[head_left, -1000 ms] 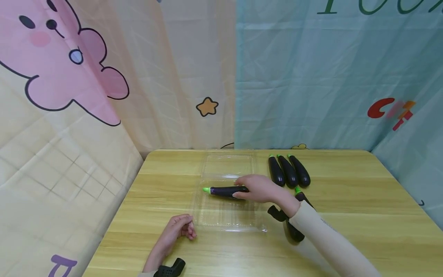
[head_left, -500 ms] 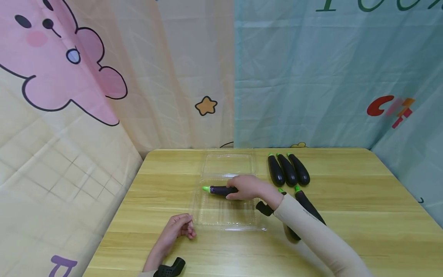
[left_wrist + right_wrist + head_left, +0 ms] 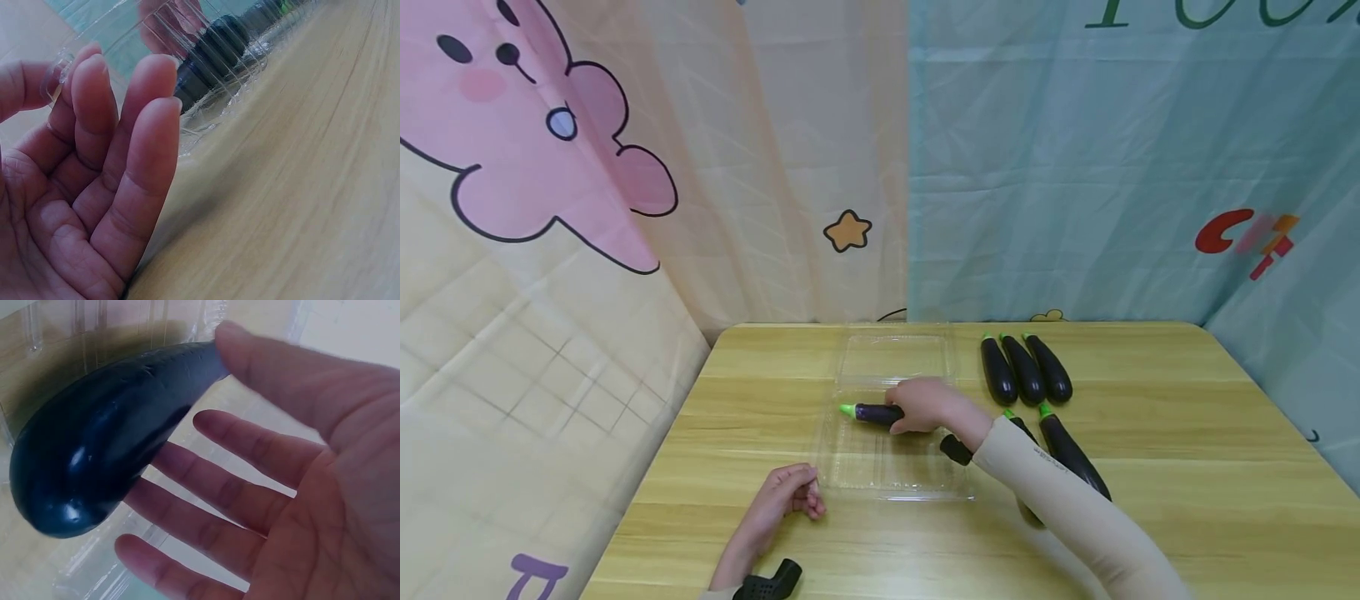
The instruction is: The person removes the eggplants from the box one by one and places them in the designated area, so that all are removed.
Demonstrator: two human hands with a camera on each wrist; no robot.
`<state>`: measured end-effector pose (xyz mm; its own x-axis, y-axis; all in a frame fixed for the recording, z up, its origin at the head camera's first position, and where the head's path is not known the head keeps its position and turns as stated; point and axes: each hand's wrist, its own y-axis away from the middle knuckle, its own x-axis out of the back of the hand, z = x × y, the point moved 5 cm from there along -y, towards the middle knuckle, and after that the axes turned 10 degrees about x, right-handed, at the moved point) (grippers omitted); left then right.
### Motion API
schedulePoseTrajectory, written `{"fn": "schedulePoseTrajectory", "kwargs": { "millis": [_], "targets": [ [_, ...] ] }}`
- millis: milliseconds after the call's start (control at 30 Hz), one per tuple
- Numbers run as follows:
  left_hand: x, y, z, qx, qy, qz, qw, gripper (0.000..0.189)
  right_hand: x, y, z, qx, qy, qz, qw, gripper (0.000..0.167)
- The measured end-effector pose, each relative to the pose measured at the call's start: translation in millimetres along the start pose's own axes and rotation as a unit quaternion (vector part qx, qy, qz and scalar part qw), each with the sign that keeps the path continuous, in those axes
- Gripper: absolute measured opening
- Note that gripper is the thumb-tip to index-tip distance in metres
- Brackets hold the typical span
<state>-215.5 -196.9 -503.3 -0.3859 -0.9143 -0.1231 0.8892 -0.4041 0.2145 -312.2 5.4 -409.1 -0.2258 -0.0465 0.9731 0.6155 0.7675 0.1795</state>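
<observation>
An eggplant (image 3: 878,414) with a green stem end lies crosswise in the back part of a clear plastic container (image 3: 850,483), its stem pointing left. My right hand (image 3: 925,406) holds it from above; in the right wrist view the thumb touches the narrow neck, the fingers touch the side, and the rounded end (image 3: 75,462) sticks out past them. At the container's front left corner is my left hand (image 3: 786,492). Its thumb and forefinger pinch the clear plastic edge (image 3: 53,78), while the other fingers bend loosely.
The container's lid (image 3: 895,354) lies folded back behind it. Three eggplants (image 3: 1025,371) rest side by side at the back right. In front of them lie another eggplant (image 3: 1071,454) and one partly hidden under my right sleeve (image 3: 1060,500). Curtains hang behind the wooden table (image 3: 1187,433).
My right hand has shifted left along the eggplant toward its stem, so less of the dark neck shows. The stem has stayed about where it was. My left hand has not moved.
</observation>
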Motion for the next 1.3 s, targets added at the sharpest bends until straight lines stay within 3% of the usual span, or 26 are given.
{"fn": "schedulePoseTrajectory", "kwargs": {
  "millis": [333, 533, 1300],
  "targets": [
    [-0.4, -0.1, -0.7, 0.0, 0.002, 0.002, 1.0, 0.031, -10, -6.9, -1, -0.02, 0.022, -0.025, 0.9992, 0.03],
    [-0.6, -0.5, -1.4, 0.001, 0.0, 0.004, 1.0, 0.031, -15, -7.2, -1, -0.026, 0.007, -0.038, 0.9989, 0.033],
    [0.4, -0.5, -1.3, -0.004, -0.002, 0.001, 1.0, 0.03, -21, -6.2, 2, -0.033, 0.007, -0.039, 0.9987, 0.04]
  ]
}}
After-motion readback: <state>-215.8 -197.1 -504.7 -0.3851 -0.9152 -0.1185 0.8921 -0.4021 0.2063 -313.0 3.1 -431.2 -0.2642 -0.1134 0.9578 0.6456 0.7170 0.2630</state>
